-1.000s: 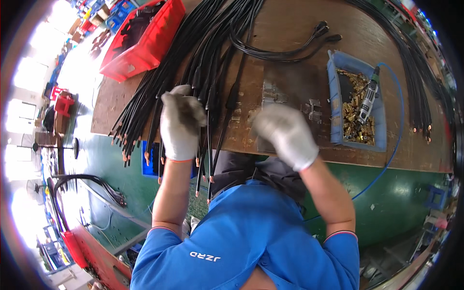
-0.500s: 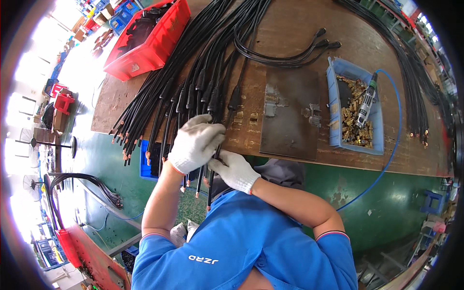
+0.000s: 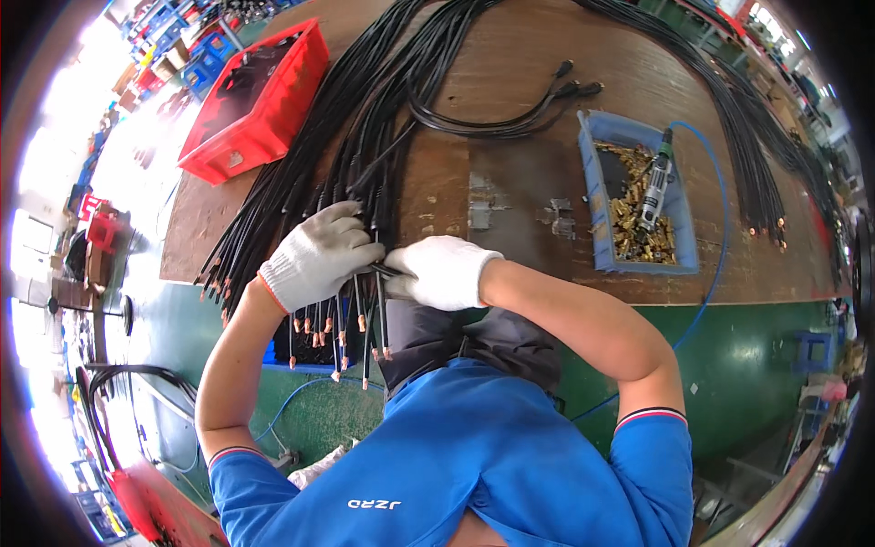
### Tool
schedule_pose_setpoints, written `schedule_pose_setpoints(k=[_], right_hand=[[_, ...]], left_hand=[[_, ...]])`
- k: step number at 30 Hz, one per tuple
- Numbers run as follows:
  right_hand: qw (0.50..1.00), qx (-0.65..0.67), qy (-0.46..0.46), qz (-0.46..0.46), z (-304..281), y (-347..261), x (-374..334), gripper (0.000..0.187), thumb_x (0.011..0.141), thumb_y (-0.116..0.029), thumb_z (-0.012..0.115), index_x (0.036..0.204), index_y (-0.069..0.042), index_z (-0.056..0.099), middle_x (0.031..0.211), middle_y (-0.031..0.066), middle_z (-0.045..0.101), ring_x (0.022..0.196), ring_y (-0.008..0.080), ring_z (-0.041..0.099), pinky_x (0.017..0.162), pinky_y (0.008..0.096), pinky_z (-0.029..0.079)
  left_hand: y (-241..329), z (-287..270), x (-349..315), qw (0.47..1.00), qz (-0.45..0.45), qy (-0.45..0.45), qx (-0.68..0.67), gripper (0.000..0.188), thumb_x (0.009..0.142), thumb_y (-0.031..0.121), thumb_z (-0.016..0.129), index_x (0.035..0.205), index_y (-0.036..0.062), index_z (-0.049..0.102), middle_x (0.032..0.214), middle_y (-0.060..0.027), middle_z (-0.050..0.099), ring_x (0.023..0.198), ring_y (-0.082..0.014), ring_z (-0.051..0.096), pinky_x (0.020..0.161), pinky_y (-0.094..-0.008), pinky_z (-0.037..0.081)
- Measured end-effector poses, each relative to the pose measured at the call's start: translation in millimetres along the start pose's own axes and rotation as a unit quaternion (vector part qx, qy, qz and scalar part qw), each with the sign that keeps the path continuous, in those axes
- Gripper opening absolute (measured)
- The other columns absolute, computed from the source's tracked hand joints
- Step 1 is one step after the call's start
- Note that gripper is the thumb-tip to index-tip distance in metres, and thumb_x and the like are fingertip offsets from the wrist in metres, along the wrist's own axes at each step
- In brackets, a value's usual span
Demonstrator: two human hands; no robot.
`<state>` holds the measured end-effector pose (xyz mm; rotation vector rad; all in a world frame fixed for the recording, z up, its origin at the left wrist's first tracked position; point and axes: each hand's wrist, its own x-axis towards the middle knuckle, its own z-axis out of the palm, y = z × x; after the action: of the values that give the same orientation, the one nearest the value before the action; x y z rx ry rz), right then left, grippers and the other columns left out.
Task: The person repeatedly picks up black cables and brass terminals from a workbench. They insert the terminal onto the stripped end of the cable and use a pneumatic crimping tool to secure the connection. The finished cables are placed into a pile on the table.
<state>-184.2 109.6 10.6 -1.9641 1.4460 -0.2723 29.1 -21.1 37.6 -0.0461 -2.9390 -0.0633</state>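
Note:
White knitted gloves cover both my hands at the table's front edge. My left hand (image 3: pixel 328 253) lies over the bundle of black cables (image 3: pixel 351 109), its fingers bent and closed on a black cable. Beside it, my right hand (image 3: pixel 445 272) pinches a black cable too; a short dark stretch shows between the two hands. My fingertips are partly hidden there, so I cannot tell whether both grip the same cable. Below my hands, several cable ends with bare copper tips (image 3: pixel 362 323) hang past the edge. Thicker black sleeves sit on some cables just beyond my fingers.
At the far left stands a red bin (image 3: pixel 260 100) of black parts. On the right, a blue bin (image 3: pixel 597 223) holds brass fittings, with an air tool (image 3: pixel 654 187) and its blue hose (image 3: pixel 726 219) lying across it. More black cables (image 3: pixel 729 137) lie along the table's right side.
My right hand has turned and moved up level with my left, its fingers now at the cable. One sleeved cable has swung to a slant. The whole view has shifted slightly.

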Motion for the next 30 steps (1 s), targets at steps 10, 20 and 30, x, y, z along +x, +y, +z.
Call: schedule_pose_setpoints(k=[10,20,30], right_hand=[[0.940,-0.239,0.243,-0.019,11,59,-61,0.018,0.097,-0.027,0.068,0.094,-0.009,0.071,0.080,0.0105,0.076,0.075,0.0302,0.078,0.063,0.0452,0.059],[0.912,-0.268,0.308,-0.049,7,71,-65,0.016,0.094,-0.024,0.066,0.087,-0.010,0.070,0.073,0.0095,0.074,0.069,0.0292,0.077,0.060,0.0444,0.060],[0.960,-0.082,0.268,-0.030,6,79,-75,0.033,0.102,-0.036,0.071,0.088,-0.007,0.074,0.070,0.0130,0.070,0.064,0.0326,0.071,0.058,0.0428,0.054]], left_hand=[[-5,13,6,0.997,-0.078,0.014,0.013,0.034,0.081,0.016,0.081,0.113,0.0088,0.077,0.090,-0.0087,0.071,0.099,-0.0338,0.068,0.111,-0.0513,0.050],[41,45,77,0.974,-0.146,-0.033,-0.168,0.026,0.093,0.015,0.072,0.117,0.0055,0.068,0.092,-0.0189,0.070,0.088,-0.0419,0.072,0.077,-0.0516,0.058],[38,57,69,0.982,-0.129,0.022,-0.136,0.023,0.091,0.014,0.075,0.113,0.0099,0.071,0.081,-0.0144,0.063,0.076,-0.0390,0.069,0.066,-0.0490,0.054]])
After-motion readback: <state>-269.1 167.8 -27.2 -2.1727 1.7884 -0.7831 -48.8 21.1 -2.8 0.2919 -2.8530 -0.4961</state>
